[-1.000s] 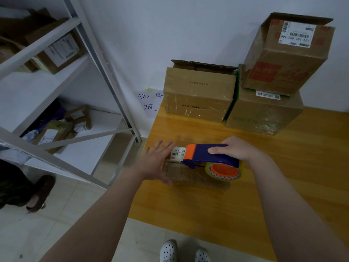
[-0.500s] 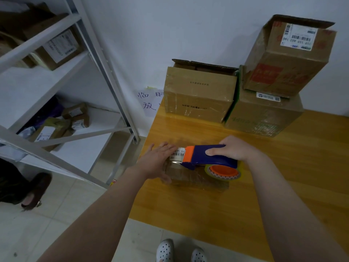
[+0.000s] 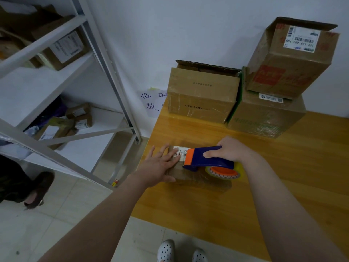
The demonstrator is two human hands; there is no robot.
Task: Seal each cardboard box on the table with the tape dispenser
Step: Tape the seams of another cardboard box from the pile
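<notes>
A small flat cardboard box [image 3: 198, 179] with a white barcode label lies near the left edge of the wooden table [image 3: 283, 176]. My left hand [image 3: 160, 164] rests flat on the box's left end, fingers straight and spread. My right hand [image 3: 229, 150] grips the handle of a blue and orange tape dispenser [image 3: 207, 159], which sits on top of the box with its tape roll at the right. Three larger boxes stand at the back: an open-topped one [image 3: 202, 99], a low one [image 3: 264, 118], and a tilted one [image 3: 290, 59] stacked on the low one.
A white metal shelving rack [image 3: 105, 72] with several parcels stands left of the table. A handwritten paper note [image 3: 151, 103] hangs on the wall behind the table corner. My shoes [image 3: 181, 250] show at the table's front edge. Another person's foot [image 3: 37, 190] is at the far left.
My left hand slid right onto the small box and now presses its left end. The tape dispenser stayed on the box top, shifted slightly left toward the label.
</notes>
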